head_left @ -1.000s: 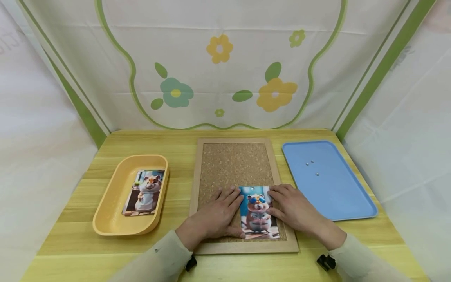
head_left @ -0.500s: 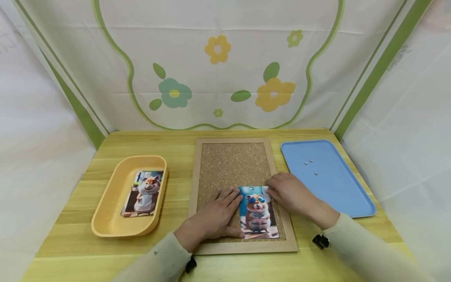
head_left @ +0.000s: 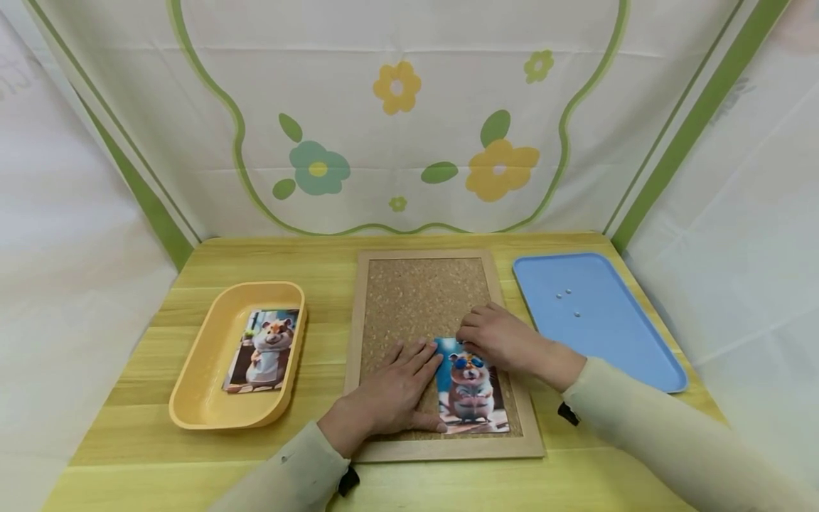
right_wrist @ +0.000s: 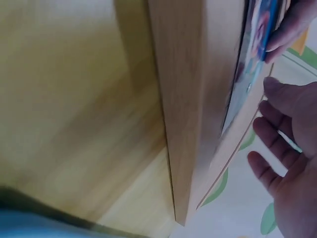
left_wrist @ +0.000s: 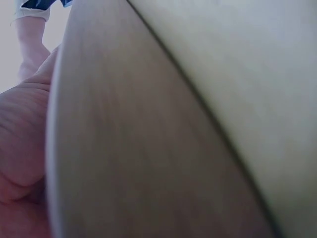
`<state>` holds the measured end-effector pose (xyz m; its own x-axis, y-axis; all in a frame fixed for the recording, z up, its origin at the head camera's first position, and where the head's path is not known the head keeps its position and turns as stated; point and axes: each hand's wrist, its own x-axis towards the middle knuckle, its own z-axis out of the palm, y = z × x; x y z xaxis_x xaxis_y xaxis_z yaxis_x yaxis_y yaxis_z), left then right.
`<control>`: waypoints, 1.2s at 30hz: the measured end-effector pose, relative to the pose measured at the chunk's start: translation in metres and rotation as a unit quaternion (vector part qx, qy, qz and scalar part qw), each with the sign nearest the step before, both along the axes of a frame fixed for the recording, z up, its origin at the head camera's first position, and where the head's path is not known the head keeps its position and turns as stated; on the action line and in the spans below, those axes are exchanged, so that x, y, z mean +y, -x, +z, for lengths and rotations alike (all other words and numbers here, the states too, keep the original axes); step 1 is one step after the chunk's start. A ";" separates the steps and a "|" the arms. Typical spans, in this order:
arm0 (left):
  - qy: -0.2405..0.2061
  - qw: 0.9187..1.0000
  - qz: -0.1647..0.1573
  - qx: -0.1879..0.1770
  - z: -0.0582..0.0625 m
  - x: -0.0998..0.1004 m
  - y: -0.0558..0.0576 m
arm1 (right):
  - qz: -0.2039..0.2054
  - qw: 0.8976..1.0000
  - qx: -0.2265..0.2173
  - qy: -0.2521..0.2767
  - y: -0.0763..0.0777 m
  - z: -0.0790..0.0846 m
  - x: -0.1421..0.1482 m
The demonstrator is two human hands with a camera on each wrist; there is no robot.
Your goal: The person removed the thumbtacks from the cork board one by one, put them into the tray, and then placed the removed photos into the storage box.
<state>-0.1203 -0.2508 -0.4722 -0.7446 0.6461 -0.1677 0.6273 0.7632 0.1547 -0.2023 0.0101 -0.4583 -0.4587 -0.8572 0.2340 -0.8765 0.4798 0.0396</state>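
Observation:
A photo card point(head_left: 472, 400) of a hamster in blue sunglasses lies on the lower right of a wood-framed cork board point(head_left: 422, 291). My left hand point(head_left: 395, 391) rests on the board with fingers spread, fingertips at the card's left edge. Over the card's top edge is my right hand point(head_left: 495, 338), its fingers loosely bent. A small silver thumbtack point(right_wrist: 249, 88) sits in the card's top part in the right wrist view, close to the thumb tip, and the hand largely hides it in the head view. The left wrist view mostly shows the board's frame point(left_wrist: 133, 129).
At left stands a yellow bin point(head_left: 192, 398) with another hamster card point(head_left: 265, 352) in it. A blue tray point(head_left: 614, 341) at right bears 3 small silver thumbtacks point(head_left: 577, 313). Behind the wooden table point(head_left: 333, 284) hangs a flowered cloth point(head_left: 397, 142).
My right hand has left the card's right edge and moved up and leftward to its top edge, over the thumbtack. The left hand and the card have stayed put.

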 end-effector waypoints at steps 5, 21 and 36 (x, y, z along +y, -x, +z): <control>-0.003 1.000 0.002 -0.006 0.000 0.000 0.000 | 0.026 0.999 0.006 -0.030 0.009 -0.003 -0.001; -0.016 1.000 0.005 -0.017 -0.003 -0.001 0.002 | 0.086 0.989 0.092 -0.079 0.029 -0.006 0.000; -0.015 1.000 0.006 -0.011 -0.003 -0.001 0.002 | 0.088 0.988 0.101 -0.081 0.032 -0.007 -0.001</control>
<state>-0.1225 -0.2514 -0.4755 -0.7489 0.6419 -0.1648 0.6142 0.7656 0.1912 -0.2344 0.0092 -0.4651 -0.2581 -0.9531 0.1582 -0.9120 0.2944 0.2855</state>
